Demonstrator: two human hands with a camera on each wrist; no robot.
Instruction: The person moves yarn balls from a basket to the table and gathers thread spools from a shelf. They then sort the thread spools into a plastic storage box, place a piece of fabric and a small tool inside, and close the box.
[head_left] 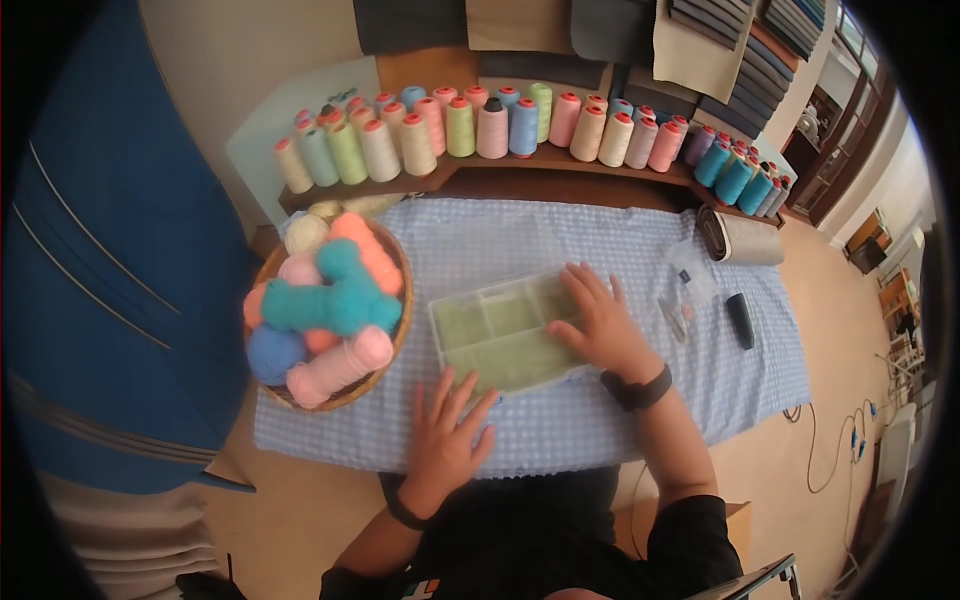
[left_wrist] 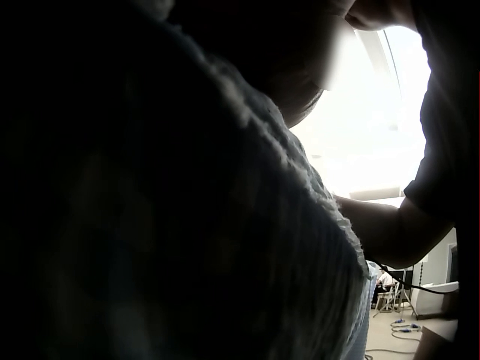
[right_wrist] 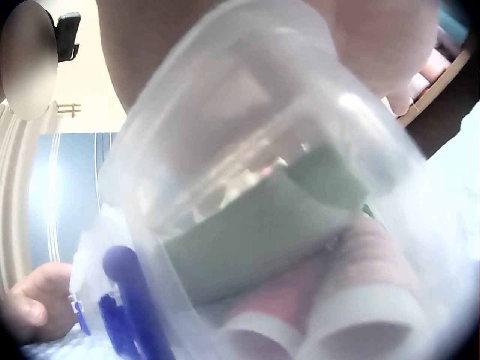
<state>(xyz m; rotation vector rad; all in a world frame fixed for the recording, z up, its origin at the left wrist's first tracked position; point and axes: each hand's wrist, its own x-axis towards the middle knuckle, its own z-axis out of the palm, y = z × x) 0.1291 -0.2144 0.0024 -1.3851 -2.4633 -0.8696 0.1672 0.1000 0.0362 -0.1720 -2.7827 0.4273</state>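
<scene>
A clear plastic box (head_left: 515,362) with divided compartments lies on the checked tablecloth, green showing through its top. My right hand (head_left: 610,325) rests on the box's right end, fingers spread over it. At the box's front edge is my left hand (head_left: 446,442), its fingers spread and fingertips right at the edge. From the right wrist, a blue latch (right_wrist: 135,296) shows on the box's side. Inside it are a green sheet (right_wrist: 247,240) and pink and pale spools (right_wrist: 367,307). The left wrist view is mostly dark cloth and hides the left fingers.
At the left stands a wicker basket (head_left: 402,335) heaped with yarn (head_left: 335,300). Thread cones (head_left: 492,130) line a raised shelf at the back. Small scissors (head_left: 672,320), a black object (head_left: 740,320) and a rolled fabric (head_left: 740,240) lie to the right.
</scene>
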